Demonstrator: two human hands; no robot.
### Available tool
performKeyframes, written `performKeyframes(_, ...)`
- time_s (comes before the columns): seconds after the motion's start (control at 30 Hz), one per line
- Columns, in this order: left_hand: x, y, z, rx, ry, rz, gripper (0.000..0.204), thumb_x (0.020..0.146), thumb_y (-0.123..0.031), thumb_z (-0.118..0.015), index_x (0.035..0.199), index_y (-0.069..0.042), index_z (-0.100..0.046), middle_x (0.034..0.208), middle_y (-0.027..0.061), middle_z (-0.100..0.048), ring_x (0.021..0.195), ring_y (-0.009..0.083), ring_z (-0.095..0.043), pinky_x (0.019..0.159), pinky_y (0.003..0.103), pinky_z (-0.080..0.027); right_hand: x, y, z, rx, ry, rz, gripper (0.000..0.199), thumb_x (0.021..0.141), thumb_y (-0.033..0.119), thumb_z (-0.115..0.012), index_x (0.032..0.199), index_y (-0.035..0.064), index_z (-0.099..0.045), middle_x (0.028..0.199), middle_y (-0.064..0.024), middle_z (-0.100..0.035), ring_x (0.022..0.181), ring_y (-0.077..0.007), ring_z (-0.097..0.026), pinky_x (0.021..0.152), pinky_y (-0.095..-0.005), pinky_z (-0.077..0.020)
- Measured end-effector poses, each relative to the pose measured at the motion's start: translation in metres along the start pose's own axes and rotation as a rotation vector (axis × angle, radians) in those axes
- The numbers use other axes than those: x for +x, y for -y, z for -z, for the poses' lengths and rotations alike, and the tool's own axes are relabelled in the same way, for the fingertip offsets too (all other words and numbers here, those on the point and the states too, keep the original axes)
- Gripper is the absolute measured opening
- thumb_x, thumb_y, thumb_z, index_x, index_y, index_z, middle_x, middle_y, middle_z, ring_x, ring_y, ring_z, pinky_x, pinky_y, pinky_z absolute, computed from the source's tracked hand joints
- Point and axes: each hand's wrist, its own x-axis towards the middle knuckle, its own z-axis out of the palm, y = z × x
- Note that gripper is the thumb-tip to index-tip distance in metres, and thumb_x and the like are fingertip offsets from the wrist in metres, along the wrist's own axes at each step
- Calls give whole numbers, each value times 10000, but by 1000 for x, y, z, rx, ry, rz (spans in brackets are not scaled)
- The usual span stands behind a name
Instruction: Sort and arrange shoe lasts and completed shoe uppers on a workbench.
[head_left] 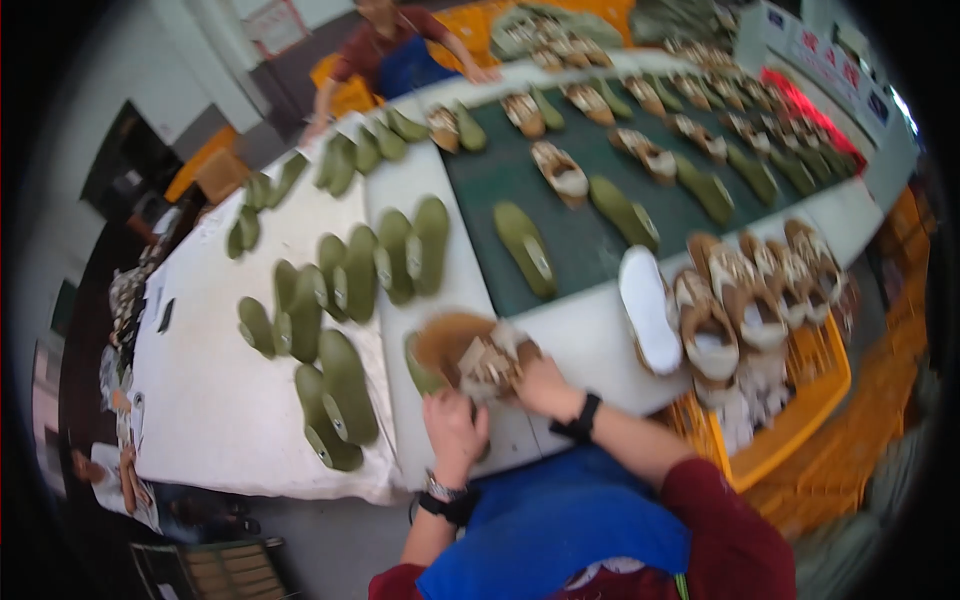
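Brown-and-beige shoe [485,362] blurred at near side of white table [585,345], right hand [545,388] with fingers closed on its edge, left hand [455,432] curled beside green insole [421,370], left hand's hold not determinable.

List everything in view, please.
Tabletop: one, white, centre
Mat: one, green, right of centre
Held shoe: one, brown-cream, front centre
Other shoes: many, brown-cream, mat and tabletop corner
Insoles: many, green, tabletop and mat
White sole: one, white, beside corner shoes
Crates: several, yellow, lower right, background
Co-worker: one, red top, far side
Another person: one, white top, lower left
Left grip: one, bare, at held shoe
Right grip: one, bare, on held shoe
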Motion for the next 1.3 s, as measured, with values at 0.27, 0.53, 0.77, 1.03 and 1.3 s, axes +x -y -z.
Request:
performKeyframes(0.27,15,-7,9,-36,-105,-54,206,758,-127,-678,947,-47,-659,936,109,-653,985,334,-551,886,430,-419,45,-6,35,93,657,-147,424,824,473,-591,840,64,-702,887,-94,-670,906,-316,-614,766,-474,-466)
performKeyframes(0.53,1,-11,13,-44,-57,-10,226,758,-139,-672,966,-52,-657,952,101,-652,1014,319,-542,942,459,-381,51,18,99,198,-109,-74,150,802,190,-660,915,91,-668,944,-46,-630,952,-278,-519,814,-419,-398)
performKeyframes(0.77,5,-10,12,-74,-61,1,232,764,-152,-667,975,-58,-655,964,89,-652,1024,304,-544,992,488,-351,71,19,120,862,-367,-238,136,863,167,-627,853,31,-629,748,-116,-581,723,-280,-521,684,-353,-425)
performKeyframes(1.03,9,-12,13,-77,-81,-4,221,747,-124,-681,955,-54,-657,943,92,-654,995,313,-549,930,450,-385,82,22,150,1294,-326,-269,268,966,247,-540,984,-9,-616,787,51,-540,738,-27,-426,630,-218,-378)
performKeyframes(1.3,5,-8,10,-91,-51,29,221,761,-147,-674,968,-71,-657,972,71,-653,1026,296,-544,1000,486,-348,74,43,174,1690,-402,-80,325,988,212,-484,1202,-24,-549,1114,-33,-603,987,-74,-523,864,-244,-419)
